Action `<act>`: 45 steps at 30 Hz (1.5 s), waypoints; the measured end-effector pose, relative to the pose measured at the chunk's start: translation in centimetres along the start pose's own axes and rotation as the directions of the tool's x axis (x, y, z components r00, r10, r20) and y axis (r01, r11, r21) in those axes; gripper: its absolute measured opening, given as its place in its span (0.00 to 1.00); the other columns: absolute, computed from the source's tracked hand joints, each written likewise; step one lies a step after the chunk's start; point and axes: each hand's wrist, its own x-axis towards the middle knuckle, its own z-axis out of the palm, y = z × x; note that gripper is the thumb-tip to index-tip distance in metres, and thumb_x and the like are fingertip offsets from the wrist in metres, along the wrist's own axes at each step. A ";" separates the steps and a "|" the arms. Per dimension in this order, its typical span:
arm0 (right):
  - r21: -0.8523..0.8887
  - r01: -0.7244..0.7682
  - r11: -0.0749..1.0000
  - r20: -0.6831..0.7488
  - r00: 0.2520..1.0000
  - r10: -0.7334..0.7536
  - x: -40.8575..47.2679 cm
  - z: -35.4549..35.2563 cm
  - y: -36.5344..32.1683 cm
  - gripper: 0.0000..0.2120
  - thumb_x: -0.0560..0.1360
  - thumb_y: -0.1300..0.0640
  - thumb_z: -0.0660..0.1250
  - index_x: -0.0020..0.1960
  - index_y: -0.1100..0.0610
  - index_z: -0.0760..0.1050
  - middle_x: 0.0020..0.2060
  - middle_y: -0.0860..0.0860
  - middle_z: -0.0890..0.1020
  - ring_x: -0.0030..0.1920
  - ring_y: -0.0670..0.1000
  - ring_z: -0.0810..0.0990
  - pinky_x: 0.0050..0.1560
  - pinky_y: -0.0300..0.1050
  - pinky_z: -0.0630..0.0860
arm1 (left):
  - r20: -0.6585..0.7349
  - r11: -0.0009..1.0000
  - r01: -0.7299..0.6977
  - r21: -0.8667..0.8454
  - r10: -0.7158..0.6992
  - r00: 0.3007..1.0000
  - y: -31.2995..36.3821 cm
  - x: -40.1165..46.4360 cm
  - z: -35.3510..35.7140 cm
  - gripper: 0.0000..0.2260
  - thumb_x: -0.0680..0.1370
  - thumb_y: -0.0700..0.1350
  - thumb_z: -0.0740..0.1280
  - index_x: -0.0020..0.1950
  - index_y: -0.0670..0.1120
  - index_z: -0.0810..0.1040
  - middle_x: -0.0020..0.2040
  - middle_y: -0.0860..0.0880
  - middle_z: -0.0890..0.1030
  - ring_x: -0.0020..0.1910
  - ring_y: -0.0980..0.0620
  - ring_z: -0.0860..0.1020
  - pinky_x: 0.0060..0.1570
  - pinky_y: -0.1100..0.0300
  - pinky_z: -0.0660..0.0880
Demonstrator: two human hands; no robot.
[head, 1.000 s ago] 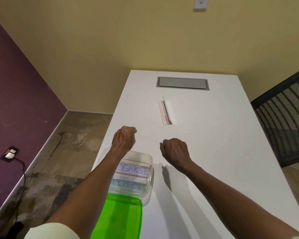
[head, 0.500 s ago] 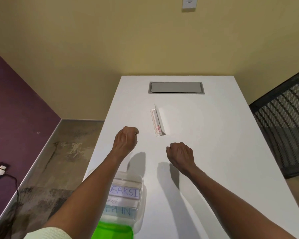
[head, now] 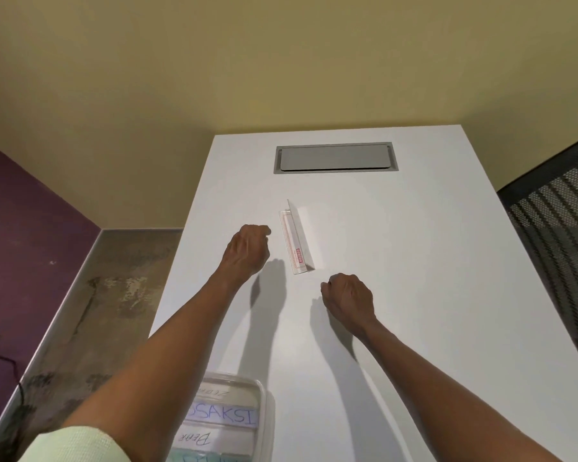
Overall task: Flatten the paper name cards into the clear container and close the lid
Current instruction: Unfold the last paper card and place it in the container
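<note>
A folded white paper name card with a small red label stands tent-like on the white table, past both hands. My left hand hovers just left of the card, fingers curled, holding nothing. Below and right of the card's near end is my right hand, also curled and holding nothing. The clear container sits at the bottom edge with several flattened name cards inside; my left forearm hides part of it. Its lid is out of view.
A grey cable hatch is set into the far end of the table. A black mesh chair stands at the right. The table's left edge drops to a concrete floor.
Both hands have moved forward away from the container toward the standing card. The view has tilted up, so the green lid has left the frame.
</note>
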 end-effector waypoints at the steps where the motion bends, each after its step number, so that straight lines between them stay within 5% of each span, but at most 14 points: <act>1: 0.040 -0.075 0.996 0.058 0.996 0.072 0.6 0.0 -0.1 0.13 0.76 0.55 0.57 0.34 0.56 0.62 0.30 0.50 0.68 0.35 0.56 0.67 0.36 0.44 0.64 | 0.000 1.000 0.002 0.000 -0.002 1.000 -0.1 0.9 0.3 0.11 0.73 0.31 0.55 0.51 0.32 0.74 0.49 0.31 0.77 0.52 0.31 0.74 0.44 0.43 0.75; 4: 0.131 -0.230 0.964 0.197 0.959 0.202 2.8 0.6 -0.1 0.16 0.74 0.54 0.58 0.30 0.56 0.59 0.27 0.50 0.66 0.33 0.57 0.68 0.35 0.43 0.64 | 0.042 0.999 0.038 -0.019 -0.037 0.998 -0.6 3.7 1.5 0.17 0.76 0.34 0.56 0.63 0.39 0.76 0.57 0.37 0.79 0.57 0.36 0.76 0.53 0.47 0.76; 9: 0.387 -0.504 0.772 0.455 0.833 0.315 5.3 1.9 -0.2 0.12 0.68 0.53 0.59 0.35 0.62 0.74 0.30 0.53 0.83 0.30 0.54 0.80 0.38 0.44 0.77 | 0.109 1.000 0.003 0.017 -0.005 0.994 -0.8 7.6 2.9 0.15 0.76 0.34 0.58 0.61 0.37 0.75 0.59 0.38 0.78 0.59 0.38 0.75 0.58 0.48 0.73; 14: 0.505 -0.646 0.573 0.593 0.742 0.313 6.6 2.6 -0.7 0.11 0.70 0.59 0.60 0.29 0.57 0.68 0.22 0.54 0.75 0.20 0.53 0.67 0.28 0.39 0.64 | 0.194 0.999 0.025 0.034 -0.031 0.980 -0.8 10.6 4.5 0.05 0.73 0.34 0.56 0.45 0.41 0.69 0.46 0.40 0.77 0.44 0.39 0.74 0.43 0.52 0.72; 18: 0.471 -0.700 0.537 0.653 0.686 0.321 7.2 3.3 -0.5 0.07 0.68 0.54 0.59 0.32 0.53 0.70 0.28 0.53 0.83 0.26 0.53 0.68 0.28 0.38 0.64 | 0.176 0.999 -0.042 0.030 0.036 0.984 -0.7 11.8 5.9 0.04 0.76 0.35 0.55 0.47 0.39 0.69 0.46 0.40 0.75 0.46 0.38 0.75 0.44 0.51 0.72; 26: 0.511 -0.801 0.311 0.752 0.592 0.291 8.8 4.3 -0.3 0.09 0.76 0.53 0.59 0.38 0.56 0.68 0.32 0.58 0.79 0.24 0.51 0.64 0.26 0.37 0.57 | 0.147 0.999 -0.051 0.003 0.050 0.988 0.0 14.7 7.5 0.09 0.82 0.41 0.54 0.52 0.36 0.69 0.52 0.38 0.74 0.51 0.39 0.74 0.44 0.53 0.63; 34: 0.484 -0.837 0.255 0.797 0.542 0.265 9.6 3.5 -0.2 0.08 0.77 0.56 0.59 0.40 0.55 0.69 0.35 0.58 0.80 0.25 0.50 0.68 0.25 0.36 0.63 | 0.255 0.998 0.050 0.030 -0.056 0.965 0.7 16.7 8.3 0.16 0.82 0.43 0.56 0.67 0.39 0.70 0.65 0.38 0.73 0.63 0.40 0.72 0.61 0.48 0.69; 42: 0.509 -0.823 0.252 0.799 0.561 0.216 10.2 3.7 -0.5 0.09 0.78 0.57 0.60 0.39 0.54 0.67 0.36 0.55 0.76 0.28 0.49 0.65 0.26 0.36 0.61 | 0.252 0.997 0.048 0.057 -0.061 0.966 0.2 17.1 8.7 0.12 0.80 0.41 0.58 0.60 0.40 0.76 0.58 0.39 0.78 0.57 0.39 0.76 0.52 0.53 0.72; 45: 0.523 -0.815 0.250 0.791 0.573 0.215 10.1 3.7 -0.5 0.11 0.78 0.59 0.60 0.37 0.54 0.66 0.34 0.55 0.74 0.26 0.48 0.63 0.27 0.37 0.58 | 0.228 0.994 -0.037 0.108 0.011 0.974 0.5 16.6 8.2 0.09 0.78 0.37 0.56 0.44 0.35 0.74 0.42 0.40 0.77 0.52 0.36 0.76 0.50 0.48 0.72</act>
